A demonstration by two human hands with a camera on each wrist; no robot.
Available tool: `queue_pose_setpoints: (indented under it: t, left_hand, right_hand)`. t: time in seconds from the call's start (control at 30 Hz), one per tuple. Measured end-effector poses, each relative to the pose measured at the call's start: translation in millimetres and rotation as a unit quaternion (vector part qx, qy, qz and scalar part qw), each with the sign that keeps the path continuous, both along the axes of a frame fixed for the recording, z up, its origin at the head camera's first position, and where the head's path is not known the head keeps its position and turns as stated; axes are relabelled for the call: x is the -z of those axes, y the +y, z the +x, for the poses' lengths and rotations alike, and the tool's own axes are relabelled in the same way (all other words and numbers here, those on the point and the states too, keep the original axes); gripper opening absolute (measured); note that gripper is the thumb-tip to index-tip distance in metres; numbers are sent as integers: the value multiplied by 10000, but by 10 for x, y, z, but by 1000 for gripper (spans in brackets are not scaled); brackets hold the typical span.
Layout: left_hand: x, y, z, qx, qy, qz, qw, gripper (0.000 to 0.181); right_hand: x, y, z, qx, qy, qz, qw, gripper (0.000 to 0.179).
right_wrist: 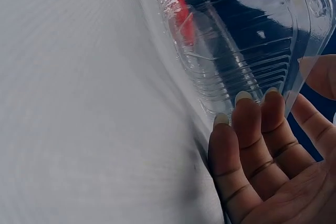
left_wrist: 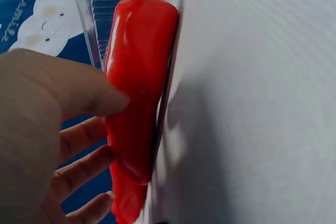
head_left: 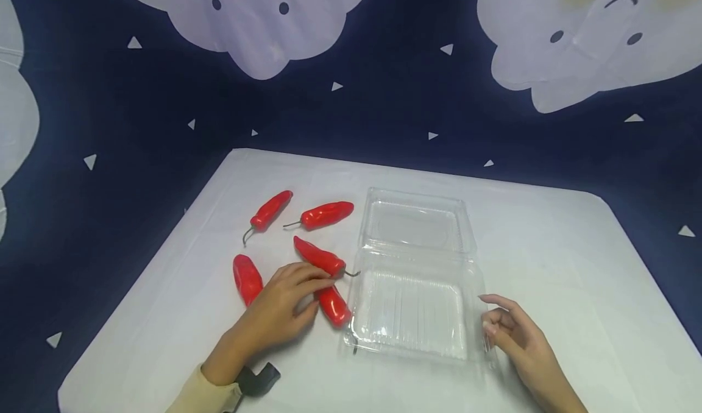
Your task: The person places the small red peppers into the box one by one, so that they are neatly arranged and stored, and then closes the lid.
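Two red chili peppers lie beside the container's left side: a lower one (head_left: 333, 306) and an upper one (head_left: 320, 257) with its stem toward the container. My left hand (head_left: 285, 300) lies over them; its fingers cross between the two and the thumb is beside the lower pepper. Seen from the left wrist, the thumb tip overlaps the near pepper (left_wrist: 139, 66) and the other fingertips reach its far edge. A clear plastic clamshell container (head_left: 408, 315) stands with its lid (head_left: 411, 218) folded back. At its right rim, my right hand (head_left: 518, 337) holds the edge between thumb and fingers.
Another pepper (head_left: 271, 211) and a further one (head_left: 327, 215) lie at the back left. One more pepper (head_left: 247, 278) is partly hidden behind the left hand. A black curved piece (head_left: 259, 379) shows by the left wrist. All rest on the white table (head_left: 559, 248).
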State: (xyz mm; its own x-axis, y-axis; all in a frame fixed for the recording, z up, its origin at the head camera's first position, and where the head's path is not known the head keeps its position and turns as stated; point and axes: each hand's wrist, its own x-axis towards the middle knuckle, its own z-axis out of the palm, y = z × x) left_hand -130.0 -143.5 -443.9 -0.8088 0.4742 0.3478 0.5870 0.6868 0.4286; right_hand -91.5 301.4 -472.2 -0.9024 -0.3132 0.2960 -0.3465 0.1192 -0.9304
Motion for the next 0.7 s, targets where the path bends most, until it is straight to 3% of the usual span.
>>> queue_pose_setpoints:
  t: [0.2, 0.43, 0.7]
  left_hand:
    - [3, -91, 2, -49, -705, -75, 9975, 57]
    - [-102, -235, 5, -44, -1611, -81, 9869, 50]
    - [-149, -394, 4, -82, -2116, -221, 9771, 47]
  right_hand:
    - [-1, 2, 0, -102, 4, -9, 9999, 48]
    - [2, 23, -17, -169, 129, -67, 9998, 51]
    - [37, 10, -40, -56, 69, 134, 9999, 50]
